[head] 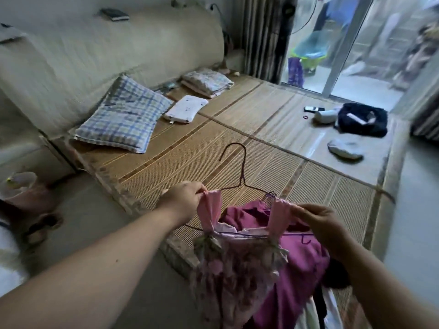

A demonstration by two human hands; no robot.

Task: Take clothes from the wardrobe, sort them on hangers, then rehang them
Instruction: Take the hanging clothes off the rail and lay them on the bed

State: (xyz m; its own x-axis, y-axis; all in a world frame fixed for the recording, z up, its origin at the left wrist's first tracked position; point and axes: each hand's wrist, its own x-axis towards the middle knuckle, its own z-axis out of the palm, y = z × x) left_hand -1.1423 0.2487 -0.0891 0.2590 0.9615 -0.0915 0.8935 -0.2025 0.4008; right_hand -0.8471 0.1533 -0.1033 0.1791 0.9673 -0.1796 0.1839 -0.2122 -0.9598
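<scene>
A pink floral dress (235, 269) with two wide pink straps hangs in front of me on a thin wire hanger (240, 167), whose hook points up over the bed. My left hand (183, 198) pinches the left strap at the hanger's shoulder. My right hand (318, 224) pinches the top of the right strap. Under the dress lies a magenta garment (301, 255) with a purple hanger (306, 237) on it, on a small heap at the bed's near edge.
The bed carries a woven bamboo mat (237, 129), a checked pillow (123, 115), a white pad (185, 108), folded cloth (206, 81), a black garment (363, 119), a phone (313, 109) and a grey pouch (344, 149). A glass sliding door (356, 43) stands at the far right.
</scene>
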